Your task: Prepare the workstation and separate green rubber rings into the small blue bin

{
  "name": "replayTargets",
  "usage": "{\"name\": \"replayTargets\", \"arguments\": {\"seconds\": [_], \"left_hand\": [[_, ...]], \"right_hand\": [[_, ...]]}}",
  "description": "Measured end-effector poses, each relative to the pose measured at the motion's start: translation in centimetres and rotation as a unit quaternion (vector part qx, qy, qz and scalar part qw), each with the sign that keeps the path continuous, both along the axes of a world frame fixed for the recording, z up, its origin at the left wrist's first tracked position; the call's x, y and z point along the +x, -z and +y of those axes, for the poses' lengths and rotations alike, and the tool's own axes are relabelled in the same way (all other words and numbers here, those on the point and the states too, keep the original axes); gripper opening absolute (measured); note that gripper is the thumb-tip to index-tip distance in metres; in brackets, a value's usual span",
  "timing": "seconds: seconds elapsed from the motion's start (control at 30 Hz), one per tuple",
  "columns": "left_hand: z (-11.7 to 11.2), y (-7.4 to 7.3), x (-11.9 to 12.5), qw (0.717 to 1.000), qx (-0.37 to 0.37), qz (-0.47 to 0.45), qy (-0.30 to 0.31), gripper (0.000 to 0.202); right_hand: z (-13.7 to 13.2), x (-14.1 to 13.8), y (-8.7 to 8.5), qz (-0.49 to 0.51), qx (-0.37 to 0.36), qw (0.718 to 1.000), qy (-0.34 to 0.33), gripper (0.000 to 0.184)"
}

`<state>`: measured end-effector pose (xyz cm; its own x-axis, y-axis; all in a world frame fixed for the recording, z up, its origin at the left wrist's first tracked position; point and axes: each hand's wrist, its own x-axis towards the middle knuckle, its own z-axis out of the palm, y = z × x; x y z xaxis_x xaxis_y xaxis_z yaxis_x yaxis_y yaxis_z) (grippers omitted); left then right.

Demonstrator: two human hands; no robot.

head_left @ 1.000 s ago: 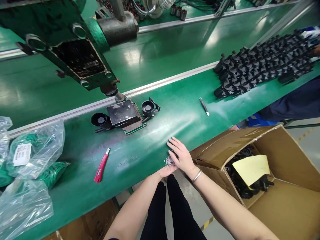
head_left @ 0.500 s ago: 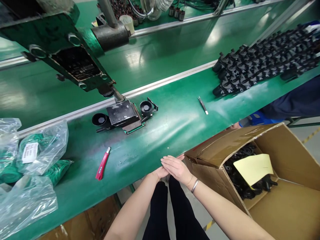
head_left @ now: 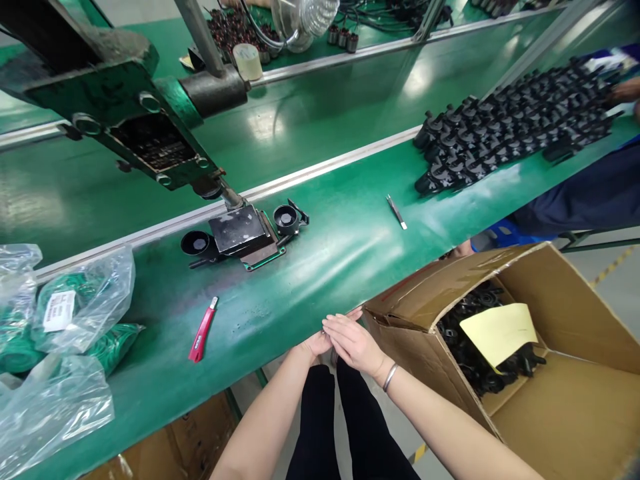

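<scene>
My right hand (head_left: 356, 341) lies flat with its fingers stretched out at the near edge of the green table (head_left: 320, 267), palm down over my left hand (head_left: 314, 345). The left hand is cupped just below the edge, and most of its fingers are hidden under the right one. A tiny silvery glint shows between the two hands. On the table ahead stand a black metal fixture block (head_left: 239, 230) under a green press (head_left: 125, 113), with a round black part on either side (head_left: 286, 217) (head_left: 196, 243).
A red utility knife (head_left: 202, 330) lies to the left, with plastic bags of green rings (head_left: 65, 313) beyond it. Tweezers (head_left: 396, 211) and a heap of black parts (head_left: 510, 133) sit to the right. An open cardboard box (head_left: 565, 393) of black parts stands beside my right arm. Another person's dark sleeve (head_left: 590, 193) is far right.
A small pile of silvery pieces lay on the table by my right hand. The right hand swept back to the edge over the cupped left hand, and the pile is gone from the table.
</scene>
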<state>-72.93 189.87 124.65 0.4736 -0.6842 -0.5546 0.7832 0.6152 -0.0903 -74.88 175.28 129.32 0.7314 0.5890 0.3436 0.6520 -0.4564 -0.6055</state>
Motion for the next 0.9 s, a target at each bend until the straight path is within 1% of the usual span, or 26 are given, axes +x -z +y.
{"name": "replayTargets", "arguments": {"seconds": [0.1,0.17,0.23,0.3,0.4,0.43,0.47,0.53,0.6,0.63,0.67,0.7,0.73,0.77,0.8,0.83,0.87,0.9], "left_hand": [[0.1,-0.1,0.2,0.999,-0.016,-0.012,0.025,0.048],[0.4,0.0,0.1,1.000,0.002,-0.004,0.022,0.047],[0.6,-0.1,-0.1,0.999,0.030,0.012,0.015,0.044],[0.7,-0.4,-0.7,0.998,0.057,0.023,0.011,0.036],[0.5,-1.5,-2.3,0.996,0.091,0.023,0.008,0.024],[0.4,-2.0,-3.0,0.995,0.095,0.018,0.009,0.024],[0.5,-2.5,-3.7,0.995,0.097,0.017,0.008,0.029],[0.6,-3.6,-5.2,0.994,0.098,0.047,-0.004,0.040],[0.4,-4.9,-6.5,0.991,0.124,0.049,0.021,0.052],[0.1,-5.8,-7.0,0.989,0.139,0.037,0.041,0.057],[-0.4,-6.7,-7.4,0.986,0.155,0.016,0.062,0.062],[-1.2,-7.8,-7.8,0.982,0.170,-0.011,0.085,0.066],[-2.3,-8.9,-8.2,0.976,0.186,-0.042,0.109,0.069],[-3.6,-10.2,-8.6,0.967,0.204,-0.080,0.127,0.070],[-5.2,-11.6,-9.0,0.955,0.233,-0.125,0.137,0.068],[-7.0,-13.1,-9.5,0.935,0.276,-0.178,0.135,0.065],[-9.0,-14.6,-10.2,0.909,0.324,-0.232,0.123,0.060],[-11.0,-16.1,-11.0,0.881,0.365,-0.280,0.105,0.054]], "right_hand": [[-0.3,-1.4,0.0,-0.017,0.015,1.000,0.001,0.048],[-0.4,-1.8,-0.2,-0.009,0.017,1.000,0.010,0.045],[-0.3,-2.2,-0.9,0.006,0.019,1.000,0.025,0.044],[-0.2,-2.9,-2.5,0.022,0.031,0.998,0.049,0.043],[-0.4,-4.9,-5.7,0.055,0.068,0.991,0.097,0.042],[-0.7,-5.8,-6.8,0.066,0.084,0.987,0.120,0.041],[-1.0,-6.8,-7.7,0.076,0.101,0.981,0.146,0.039],[-1.9,-8.7,-9.0,0.091,0.139,0.964,0.206,0.033],[-2.9,-10.5,-9.7,0.118,0.184,0.936,0.276,0.025],[-3.4,-11.3,-9.8,0.148,0.212,0.913,0.315,0.023],[-3.8,-11.9,-9.9,0.192,0.248,0.881,0.354,0.025],[-4.2,-12.4,-9.9,0.248,0.292,0.837,0.390,0.030],[-4.6,-12.7,-10.0,0.309,0.342,0.784,0.415,0.036],[-4.8,-13.0,-10.2,0.368,0.390,0.731,0.421,0.044],[-5.1,-13.2,-10.5,0.414,0.430,0.691,0.408,0.051],[-5.5,-13.3,-11.0,0.438,0.457,0.672,0.384,0.057],[-5.9,-13.5,-11.6,0.440,0.465,0.682,0.354,0.061],[-6.5,-13.8,-12.3,0.427,0.463,0.704,0.328,0.062]]}}
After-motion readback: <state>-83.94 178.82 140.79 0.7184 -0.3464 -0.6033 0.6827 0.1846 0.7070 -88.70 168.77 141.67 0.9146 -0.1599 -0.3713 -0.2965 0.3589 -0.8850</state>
